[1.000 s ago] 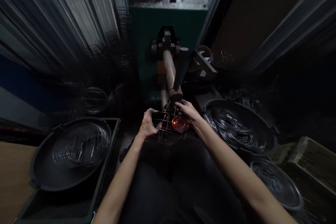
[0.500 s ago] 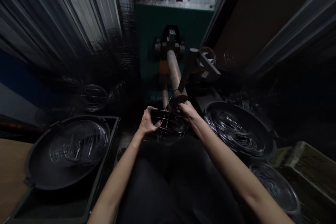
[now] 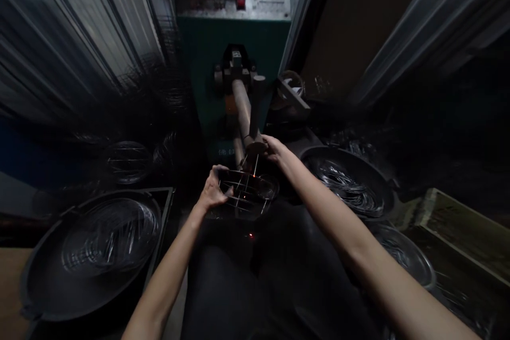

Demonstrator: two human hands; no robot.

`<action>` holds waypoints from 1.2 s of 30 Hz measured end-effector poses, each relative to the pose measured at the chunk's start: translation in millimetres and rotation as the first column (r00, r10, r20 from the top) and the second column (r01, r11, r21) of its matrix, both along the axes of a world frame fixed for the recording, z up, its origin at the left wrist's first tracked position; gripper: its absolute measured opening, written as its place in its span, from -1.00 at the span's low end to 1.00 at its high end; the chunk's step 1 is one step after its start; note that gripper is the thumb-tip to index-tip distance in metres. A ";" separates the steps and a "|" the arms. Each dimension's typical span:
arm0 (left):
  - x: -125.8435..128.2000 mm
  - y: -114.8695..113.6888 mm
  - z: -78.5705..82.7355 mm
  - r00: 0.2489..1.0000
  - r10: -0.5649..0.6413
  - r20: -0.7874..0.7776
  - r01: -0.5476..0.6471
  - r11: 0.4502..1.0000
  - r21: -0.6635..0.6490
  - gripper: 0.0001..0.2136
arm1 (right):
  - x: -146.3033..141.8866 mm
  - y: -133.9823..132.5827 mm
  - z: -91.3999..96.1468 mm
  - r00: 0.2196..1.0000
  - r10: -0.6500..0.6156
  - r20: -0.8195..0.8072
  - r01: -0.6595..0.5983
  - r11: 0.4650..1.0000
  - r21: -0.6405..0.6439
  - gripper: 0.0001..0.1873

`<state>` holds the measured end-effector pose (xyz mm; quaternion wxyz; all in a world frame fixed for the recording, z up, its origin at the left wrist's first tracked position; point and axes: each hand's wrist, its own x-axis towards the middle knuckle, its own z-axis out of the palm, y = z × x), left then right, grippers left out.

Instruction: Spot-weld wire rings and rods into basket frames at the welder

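Observation:
My left hand grips the left rim of a round wire rack, thumb over the near side. The rack, made of thin metal rods, is tilted beneath the tip of a spot welder's upper arm. Small orange sparks glow at the rack and below it. My right hand is raised beside the arm's end, fingers curled partly behind it; what they hold is hidden. A bright thin rod stands between the arm's tip and the rack.
The welder's green cabinet stands ahead with a red lamp lit. At left, a black pan holds wire rings. At right are another pan of wire rings, a bowl of small metal pieces and a yellowish crate.
My right hand has moved up from the rack to the arm's end. Sparks have appeared. The left hand keeps its hold on the rack, and the view has shifted.

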<state>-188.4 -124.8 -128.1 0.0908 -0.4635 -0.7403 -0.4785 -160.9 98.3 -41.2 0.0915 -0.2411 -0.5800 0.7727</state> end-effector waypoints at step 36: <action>121.5 -13.9 49.4 0.674 -0.076 0.735 0.357 0.904 -0.234 -0.63 | 251.3 -5.2 -33.1 0.817 0.464 0.342 -0.558 0.786 0.268 -0.54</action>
